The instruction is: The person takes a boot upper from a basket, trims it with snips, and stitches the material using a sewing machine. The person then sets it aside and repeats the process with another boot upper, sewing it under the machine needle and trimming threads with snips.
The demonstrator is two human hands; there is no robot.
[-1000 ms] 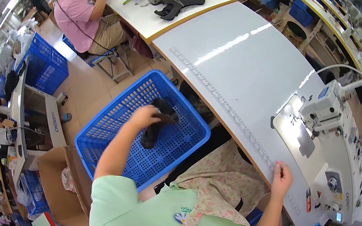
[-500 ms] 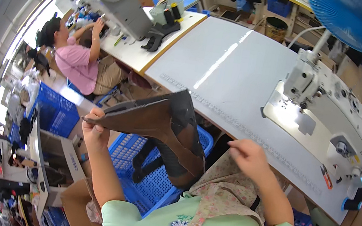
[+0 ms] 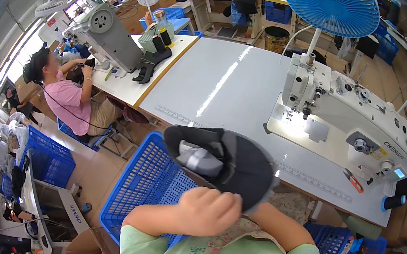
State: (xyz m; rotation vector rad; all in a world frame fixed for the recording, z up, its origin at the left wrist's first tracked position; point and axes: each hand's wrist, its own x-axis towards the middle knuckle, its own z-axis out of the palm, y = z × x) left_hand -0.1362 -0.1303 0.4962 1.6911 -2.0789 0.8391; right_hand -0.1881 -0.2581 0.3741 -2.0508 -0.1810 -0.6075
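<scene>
Crate (image 3: 120, 209), blue, mesh-sided, open at the top, beside the wearer's left arm. Left hand (image 3: 208, 212): fingers curled tight, knuckles up, on the near rim of a dark upper (image 3: 254, 174). Upper held in the air before the chest, between crate and table edge in this view; its opening shows a pale grey patch (image 3: 201, 159) inside. Right forearm (image 3: 273, 222) runs up behind the upper; right hand hidden there, so its grip and how far it is open cannot be told.

Risks, as I judge them: with hold seen only at the near rim, the far side could sag or swing; a slip there might drop the piece into the crate or past it. The grey patch, if loose, could crease or catch. A wide sweep rightward could knock the snips (image 3: 354, 182).

Surface and room: co-worker (image 3: 67, 106) in pink, seated at a grey machine (image 3: 121, 44). Then the table (image 3: 256, 93), white, glossy, one bright streak of glare; ruler strip (image 3: 306, 179) along its near edge, partly covered by the upper. Blue fan (image 3: 331, 9) behind a white machine (image 3: 359, 105), lamp lit at the needle. Dark spool (image 3: 393, 202) at the right corner.
</scene>
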